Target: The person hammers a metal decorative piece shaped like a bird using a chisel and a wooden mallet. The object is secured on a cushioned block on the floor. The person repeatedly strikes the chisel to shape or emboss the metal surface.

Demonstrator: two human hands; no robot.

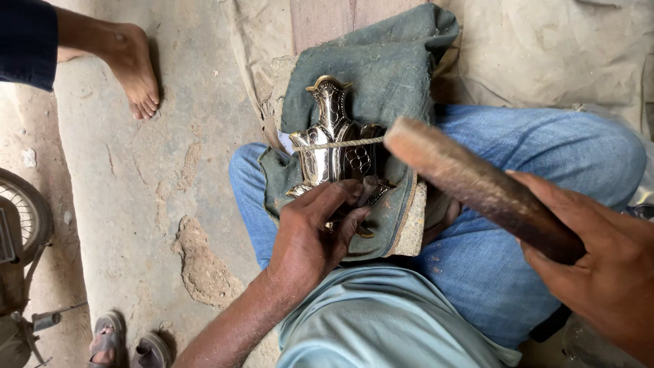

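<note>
On lap, centre frame: brass ornament being chased with punch and wooden mallet.

Head view: left hand (315,232) at 6 o'clock of the brass piece (332,140), fingers curled and pinching a small metal punch (368,189) upright against its lower edge. Right hand (603,262) at 4 o'clock, fingers wrapped tight round the handle of a wooden mallet (470,180), head raised over the work, not touching the punch. Brass piece lies on a grey-green cloth (388,68) over a stone block (413,225), tied down by a cord (337,144) across its middle. Upper part already shows engraved pattern, shiny; work now at the bottom edge, how much is left I cannot tell. Another person's bare foot (134,68) at 10 o'clock; sandals (126,344) at 7 o'clock.
</note>
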